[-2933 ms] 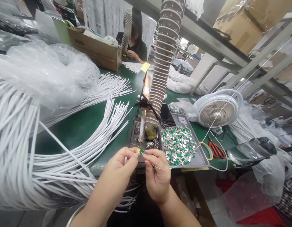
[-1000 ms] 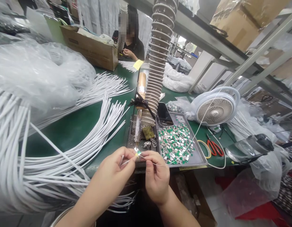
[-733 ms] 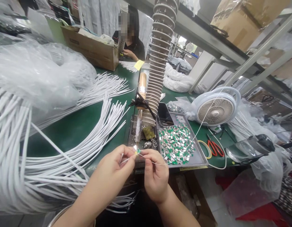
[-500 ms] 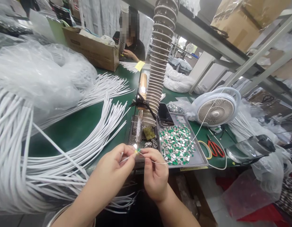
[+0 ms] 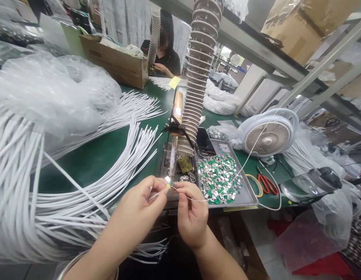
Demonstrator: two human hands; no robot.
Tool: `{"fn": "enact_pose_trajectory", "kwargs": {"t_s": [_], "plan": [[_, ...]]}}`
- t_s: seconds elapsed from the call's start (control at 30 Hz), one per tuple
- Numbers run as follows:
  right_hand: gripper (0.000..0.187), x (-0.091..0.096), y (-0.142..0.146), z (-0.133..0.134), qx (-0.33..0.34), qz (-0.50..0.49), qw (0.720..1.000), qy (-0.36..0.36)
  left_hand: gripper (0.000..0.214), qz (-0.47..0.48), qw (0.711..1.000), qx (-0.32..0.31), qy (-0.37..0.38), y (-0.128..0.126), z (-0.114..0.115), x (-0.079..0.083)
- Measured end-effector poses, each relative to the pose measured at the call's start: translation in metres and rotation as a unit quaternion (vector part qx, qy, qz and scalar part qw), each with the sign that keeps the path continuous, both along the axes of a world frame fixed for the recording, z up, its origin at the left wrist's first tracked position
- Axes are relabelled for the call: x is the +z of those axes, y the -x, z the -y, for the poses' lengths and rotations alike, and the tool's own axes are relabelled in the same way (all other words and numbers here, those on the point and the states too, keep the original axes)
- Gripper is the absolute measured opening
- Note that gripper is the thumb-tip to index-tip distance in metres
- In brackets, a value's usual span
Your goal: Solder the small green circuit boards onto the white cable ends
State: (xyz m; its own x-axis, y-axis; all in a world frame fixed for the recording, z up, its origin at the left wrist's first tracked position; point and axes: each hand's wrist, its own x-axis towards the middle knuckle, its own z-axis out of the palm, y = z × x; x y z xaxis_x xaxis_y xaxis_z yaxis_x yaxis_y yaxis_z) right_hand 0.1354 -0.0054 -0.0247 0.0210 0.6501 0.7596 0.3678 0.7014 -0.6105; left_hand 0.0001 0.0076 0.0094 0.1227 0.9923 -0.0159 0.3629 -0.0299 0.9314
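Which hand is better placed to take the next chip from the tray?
Right, probably: the right hand lies nearer the metal tray of green-and-silver chips, though it pinches a thin white wire; the left hand is farther off, pinching a small chip.

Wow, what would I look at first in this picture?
A huge bundle of white cables fills the left of the green bench. A tall ribbed white column rises mid-bench, beside a metal tray heaped with small green-and-silver chips. In front, the left hand and right hand pinch a tiny chip.
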Motion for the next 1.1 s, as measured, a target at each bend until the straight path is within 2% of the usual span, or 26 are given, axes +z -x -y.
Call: {"fn": "enact_pose_trajectory", "kwargs": {"t_s": [0.67,0.93,1.1], "plan": [[0.024,0.002,0.0,0.003,-0.01,0.009,1.0,0.007,0.017,-0.002,1.0,0.0,-0.019,0.002,0.003,0.0],[0.023,-0.002,-0.002,0.008,-0.008,0.018,0.999,0.031,0.017,0.009,1.0,-0.007,-0.022,-0.001,0.005,-0.011],[0.024,-0.003,-0.01,0.02,-0.011,0.031,0.998,0.055,0.02,0.058,0.997,-0.056,0.0,-0.003,0.017,-0.023]]}}
